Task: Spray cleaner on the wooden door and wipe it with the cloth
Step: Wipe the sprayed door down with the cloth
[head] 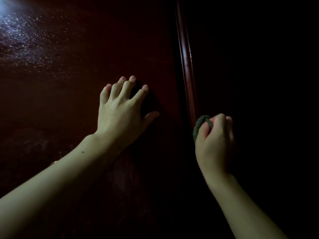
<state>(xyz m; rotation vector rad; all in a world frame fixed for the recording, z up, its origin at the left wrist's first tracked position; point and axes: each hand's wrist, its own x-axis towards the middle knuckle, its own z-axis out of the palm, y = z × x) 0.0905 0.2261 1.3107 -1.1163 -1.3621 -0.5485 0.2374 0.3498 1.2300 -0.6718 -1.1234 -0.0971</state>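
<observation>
The door (72,69) fills your view, a dark reddish panel with fine wet beads catching the light at its upper left, so the spray looks to be on and the wiping is what remains. A raised moulding (187,66) runs down its right side, and beyond that everything is too dark to read. Your left hand (120,111) is braced on the panel, fingers (133,79) spread and arched, only the tips and thumb touching the wood, holding nothing. Your right hand (215,140) is curled tightly round the cloth (201,124), a small green wad bunched at the foot of the moulding; whether it touches the wood there cannot be told. The wet patch lies well apart from the cloth, up and across the panel, so the likely fault is that the droplets run or dry into streaks before you reach them. A wad balled this small would cover little per stroke and could skip bands. Your braced fingertips could leave marks on wet polish, or slide if the film has spread beneath them. No spray bottle is in view.
</observation>
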